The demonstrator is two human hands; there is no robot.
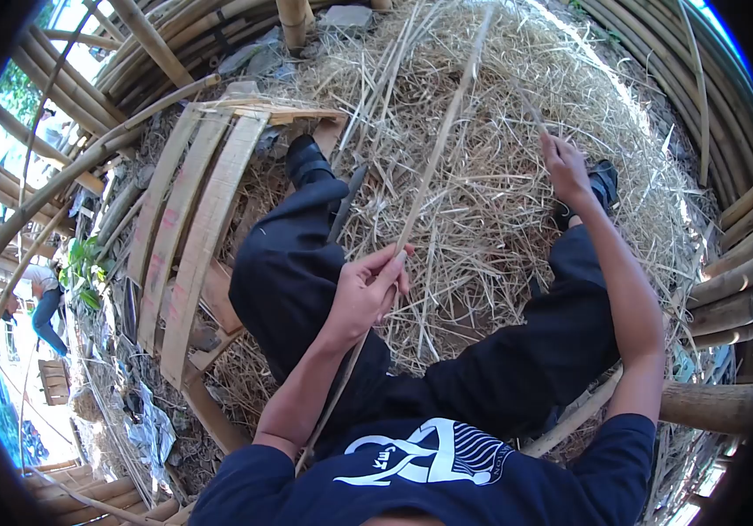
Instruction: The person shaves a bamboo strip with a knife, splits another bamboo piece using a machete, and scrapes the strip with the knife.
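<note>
A long thin bamboo strip point(439, 145) runs from the top of the view down through my left hand point(371, 289), whose fingers are pinched round it; its lower end passes beside my left forearm. My right hand point(565, 168) is raised near my right foot, fingers closed on a thin stick point(527, 103) that points up and left over the straw. A dark blade point(347, 203) stands beside my left lower leg. Dry straw and shavings point(481, 228) cover the ground between my legs.
A slatted wooden crate point(210, 210) lies to the left of my left leg. Bamboo poles point(727, 298) line the right side, and more poles point(87, 167) cross at the left. Another person point(45, 302) is bent over at far left.
</note>
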